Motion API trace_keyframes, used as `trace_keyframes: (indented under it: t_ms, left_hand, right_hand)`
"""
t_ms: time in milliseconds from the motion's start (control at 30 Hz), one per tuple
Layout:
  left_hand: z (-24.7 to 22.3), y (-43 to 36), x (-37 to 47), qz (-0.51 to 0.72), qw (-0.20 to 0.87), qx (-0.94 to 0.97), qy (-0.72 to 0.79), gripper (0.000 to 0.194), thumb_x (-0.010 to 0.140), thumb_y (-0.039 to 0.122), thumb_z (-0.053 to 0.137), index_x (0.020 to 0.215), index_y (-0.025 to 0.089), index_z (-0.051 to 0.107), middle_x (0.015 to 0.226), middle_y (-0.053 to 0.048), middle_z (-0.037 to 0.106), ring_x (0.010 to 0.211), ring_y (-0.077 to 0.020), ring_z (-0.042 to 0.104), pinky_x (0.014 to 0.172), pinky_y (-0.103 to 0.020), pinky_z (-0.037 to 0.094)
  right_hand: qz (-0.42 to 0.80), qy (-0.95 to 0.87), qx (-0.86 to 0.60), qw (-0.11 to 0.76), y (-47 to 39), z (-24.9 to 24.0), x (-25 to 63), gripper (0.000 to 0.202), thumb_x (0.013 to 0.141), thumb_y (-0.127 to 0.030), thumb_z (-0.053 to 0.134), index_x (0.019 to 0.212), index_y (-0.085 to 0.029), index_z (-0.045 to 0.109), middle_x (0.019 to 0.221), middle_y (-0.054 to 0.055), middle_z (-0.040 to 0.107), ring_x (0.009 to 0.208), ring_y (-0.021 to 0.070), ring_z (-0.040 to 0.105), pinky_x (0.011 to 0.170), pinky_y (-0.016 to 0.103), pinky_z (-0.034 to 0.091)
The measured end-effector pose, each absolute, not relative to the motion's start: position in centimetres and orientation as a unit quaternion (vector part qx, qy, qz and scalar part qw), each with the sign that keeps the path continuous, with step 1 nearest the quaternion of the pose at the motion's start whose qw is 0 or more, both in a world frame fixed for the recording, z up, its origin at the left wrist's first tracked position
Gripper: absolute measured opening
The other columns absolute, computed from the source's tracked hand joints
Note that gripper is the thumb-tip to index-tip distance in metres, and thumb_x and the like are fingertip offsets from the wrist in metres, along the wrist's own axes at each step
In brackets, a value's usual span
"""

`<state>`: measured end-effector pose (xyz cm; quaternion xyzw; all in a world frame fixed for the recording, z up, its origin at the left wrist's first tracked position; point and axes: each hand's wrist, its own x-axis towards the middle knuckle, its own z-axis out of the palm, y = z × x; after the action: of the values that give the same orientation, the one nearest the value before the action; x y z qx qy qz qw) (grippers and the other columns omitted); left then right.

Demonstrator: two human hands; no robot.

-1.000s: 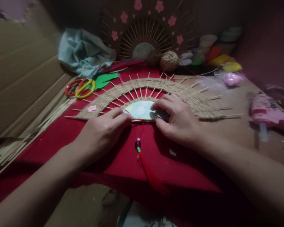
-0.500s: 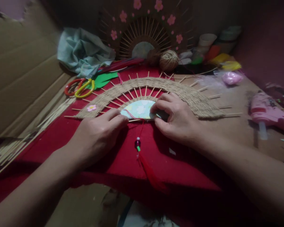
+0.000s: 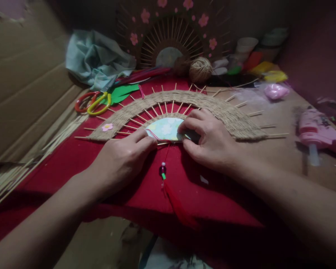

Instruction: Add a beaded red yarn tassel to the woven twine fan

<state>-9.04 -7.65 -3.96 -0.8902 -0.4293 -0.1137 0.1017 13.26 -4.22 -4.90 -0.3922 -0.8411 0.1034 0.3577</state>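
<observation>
A half-round woven fan of twine and thin sticks lies on red cloth, with a pale blue, flower-patterned piece at its centre. My right hand grips the lower edge at the right of this piece, thumb below and fingers above. At its left end, my left hand is closed on the same edge; its fingertips are partly hidden. Red thread runs across the centre piece beside my left fingers. From it hangs a red tassel with a dark bead. One pink flower sits on the fan's left end.
Scissors and green sheet lie left of the fan. Behind are crumpled cloth, a twine ball and a larger flowered fan. A pink glue gun lies right. Loose sticks fill the left side.
My left hand has slid slightly to the right along the fan's lower edge, over part of the red thread. My right hand keeps its place.
</observation>
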Motion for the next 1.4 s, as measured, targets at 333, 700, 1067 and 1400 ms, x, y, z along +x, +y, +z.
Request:
trace_keyframes:
  t_ms: [333, 700, 1067, 1400]
  left_hand:
    - [-4.0, -7.5, -9.0, -0.118, 0.094, -0.893, -0.423, 0.028, 0.093, 0.015, 0.040, 0.112, 0.017, 0.060, 0.101, -0.008, 0.064, 0.071, -0.0142, 0.057, 0.055, -0.025, 0.041]
    - [-3.9, -7.7, -8.9, -0.085, 0.113, -0.895, -0.423, 0.031, 0.089, 0.009, 0.037, 0.108, 0.016, 0.060, 0.112, -0.010, 0.063, 0.070, -0.0166, 0.062, 0.051, -0.025, 0.042]
    - [-3.7, -7.9, -9.1, -0.091, 0.097, -0.885, -0.447, 0.028, 0.091, 0.012, 0.037, 0.101, 0.015, 0.062, 0.094, -0.008, 0.063, 0.063, -0.0127, 0.053, 0.052, -0.024, 0.038]
    - [-3.0, -8.0, -8.2, -0.018, 0.111, -0.876, -0.469, 0.032, 0.083, 0.006, 0.034, 0.101, 0.013, 0.060, 0.090, -0.010, 0.064, 0.054, -0.0151, 0.054, 0.045, -0.027, 0.031]
  right_hand:
    - [0.109, -0.841, -0.396, 0.351, -4.2, -4.8, 13.3, 0.017, 0.069, -0.006, 0.053, 0.078, -0.017, 0.063, 0.084, 0.007, 0.057, 0.086, 0.0218, 0.050, 0.076, 0.034, 0.041]
    - [0.112, -0.839, -0.397, 0.355, -4.3, -4.7, 13.3, 0.017, 0.070, -0.006, 0.052, 0.076, -0.016, 0.063, 0.083, 0.007, 0.057, 0.084, 0.0213, 0.050, 0.075, 0.035, 0.041]
    - [0.105, -0.835, -0.402, 0.362, -4.3, -4.8, 13.2, 0.017, 0.070, -0.005, 0.052, 0.075, -0.017, 0.063, 0.082, 0.006, 0.058, 0.084, 0.0213, 0.051, 0.076, 0.035, 0.042]
    - [0.110, -0.836, -0.403, 0.357, -4.3, -4.8, 13.2, 0.016, 0.070, -0.006, 0.053, 0.074, -0.018, 0.063, 0.082, 0.006, 0.058, 0.085, 0.0216, 0.051, 0.076, 0.035, 0.042]
